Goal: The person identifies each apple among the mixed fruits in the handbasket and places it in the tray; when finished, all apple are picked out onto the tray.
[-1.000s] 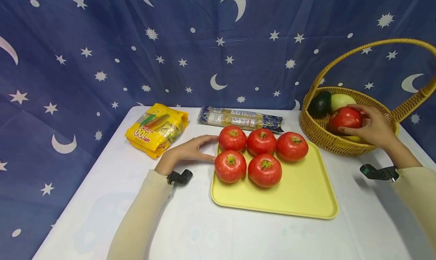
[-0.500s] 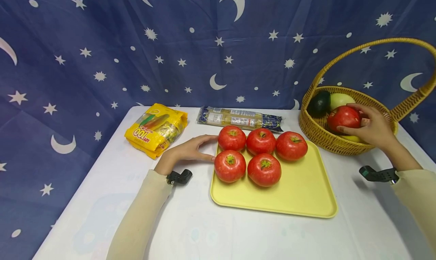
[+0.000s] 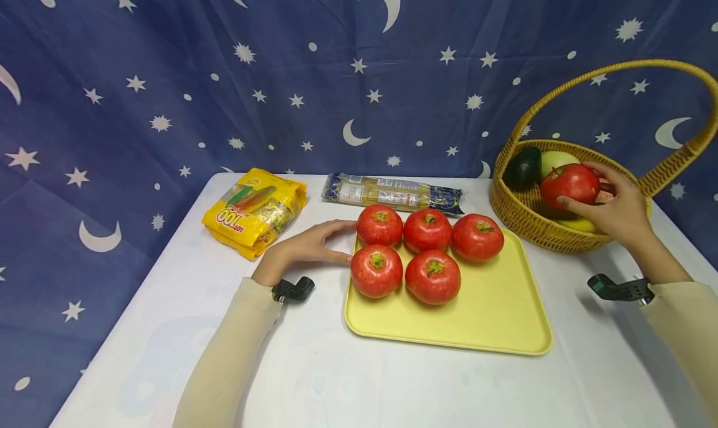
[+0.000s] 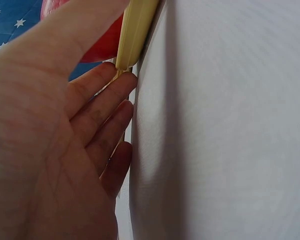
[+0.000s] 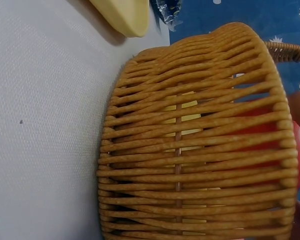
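Observation:
In the head view my right hand [image 3: 616,205] grips a red apple [image 3: 569,184] at the mouth of the wicker basket [image 3: 552,232], thumb on the near side. Beneath and behind that apple lie a dark green avocado-like fruit [image 3: 523,167], a pale green fruit [image 3: 558,161] and something yellow [image 3: 581,224]. The basket's woven wall [image 5: 200,145] hides most of the right hand in the right wrist view. My left hand [image 3: 305,245] rests at the left edge of the yellow tray [image 3: 493,319], fingers loosely extended [image 4: 97,107], beside several red apples [image 3: 377,271].
A yellow snack bag [image 3: 255,211] stands at the back left of the white table [image 3: 314,378]. Behind the tray lies a long clear pack of pasta [image 3: 392,192]. The basket's tall handle [image 3: 606,68] arches above its contents, and a starry blue cloth [image 3: 291,60] hangs behind.
My right hand has raised the apple slightly within the basket and tilted it, so its stem now shows. The left hand and the apples on the tray keep their places.

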A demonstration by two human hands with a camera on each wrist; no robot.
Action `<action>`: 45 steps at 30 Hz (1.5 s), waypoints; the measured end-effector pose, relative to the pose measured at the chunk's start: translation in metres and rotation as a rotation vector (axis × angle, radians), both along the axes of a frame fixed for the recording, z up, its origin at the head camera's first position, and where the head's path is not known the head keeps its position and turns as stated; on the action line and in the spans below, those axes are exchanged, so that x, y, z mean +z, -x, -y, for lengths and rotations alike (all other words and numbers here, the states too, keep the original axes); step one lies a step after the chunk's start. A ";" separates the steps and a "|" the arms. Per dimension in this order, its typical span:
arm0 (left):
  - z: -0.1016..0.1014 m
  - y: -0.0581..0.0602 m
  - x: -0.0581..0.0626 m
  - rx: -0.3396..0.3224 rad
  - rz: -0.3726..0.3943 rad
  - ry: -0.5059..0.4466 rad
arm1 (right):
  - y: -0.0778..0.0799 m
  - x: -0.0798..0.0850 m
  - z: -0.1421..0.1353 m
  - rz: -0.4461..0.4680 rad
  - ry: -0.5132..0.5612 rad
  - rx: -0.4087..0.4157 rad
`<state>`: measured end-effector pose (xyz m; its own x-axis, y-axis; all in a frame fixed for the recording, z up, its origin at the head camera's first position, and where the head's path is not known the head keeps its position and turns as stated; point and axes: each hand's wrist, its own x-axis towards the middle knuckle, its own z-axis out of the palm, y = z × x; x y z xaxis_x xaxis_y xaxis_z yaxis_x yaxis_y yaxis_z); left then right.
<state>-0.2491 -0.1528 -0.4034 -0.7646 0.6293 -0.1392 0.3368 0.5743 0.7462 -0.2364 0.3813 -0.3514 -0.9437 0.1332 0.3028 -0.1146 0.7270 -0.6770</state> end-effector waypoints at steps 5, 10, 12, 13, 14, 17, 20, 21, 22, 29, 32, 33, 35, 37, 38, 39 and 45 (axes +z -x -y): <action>0.000 0.001 0.000 -0.005 -0.008 -0.013 | -0.002 0.002 -0.001 -0.020 0.014 0.003; 0.000 0.001 0.001 -0.008 -0.006 -0.017 | -0.004 0.004 0.001 -0.046 0.036 0.005; 0.000 0.001 0.001 -0.008 -0.006 -0.013 | -0.006 0.005 0.003 -0.055 0.045 0.002; 0.000 0.001 0.001 -0.008 -0.006 -0.011 | -0.006 0.005 0.004 -0.058 0.053 0.003; 0.000 0.001 0.001 -0.007 -0.006 -0.010 | -0.007 0.005 0.005 -0.058 0.061 0.002; 0.000 0.000 0.000 -0.009 -0.006 -0.008 | -0.010 0.007 0.008 -0.055 0.085 -0.002; 0.000 0.000 0.000 -0.013 -0.009 -0.007 | -0.014 0.007 0.010 -0.049 0.108 -0.003; 0.000 0.000 0.000 -0.014 -0.010 -0.007 | -0.015 0.008 0.011 -0.050 0.113 -0.001; 0.000 0.000 0.001 -0.014 -0.010 -0.008 | -0.016 0.008 0.012 -0.051 0.119 0.002; -0.001 -0.001 0.001 -0.016 -0.007 -0.014 | -0.023 0.009 0.019 -0.141 0.254 0.048; -0.001 -0.001 0.001 -0.016 -0.006 -0.015 | -0.026 0.010 0.022 -0.203 0.290 0.071; -0.001 -0.001 0.001 -0.016 -0.007 -0.016 | -0.027 0.010 0.023 -0.218 0.292 0.076; 0.000 0.000 0.000 -0.015 -0.006 -0.018 | -0.029 0.011 0.025 -0.233 0.295 0.084; 0.000 0.000 0.000 -0.016 -0.004 -0.019 | -0.030 0.013 0.025 -0.233 0.309 0.095; 0.000 0.000 -0.001 -0.016 -0.004 -0.020 | -0.032 0.013 0.026 -0.227 0.326 0.104; 0.000 0.000 -0.001 -0.017 -0.003 -0.022 | -0.033 0.013 0.026 -0.217 0.334 0.108; 0.000 0.000 0.000 -0.009 0.001 -0.021 | -0.041 0.011 0.029 -0.233 0.440 0.192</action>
<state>-0.2493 -0.1531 -0.4036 -0.7585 0.6393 -0.1268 0.3411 0.5552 0.7586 -0.1950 0.3526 -0.3403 -0.8779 0.1265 0.4619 -0.4014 0.3317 -0.8537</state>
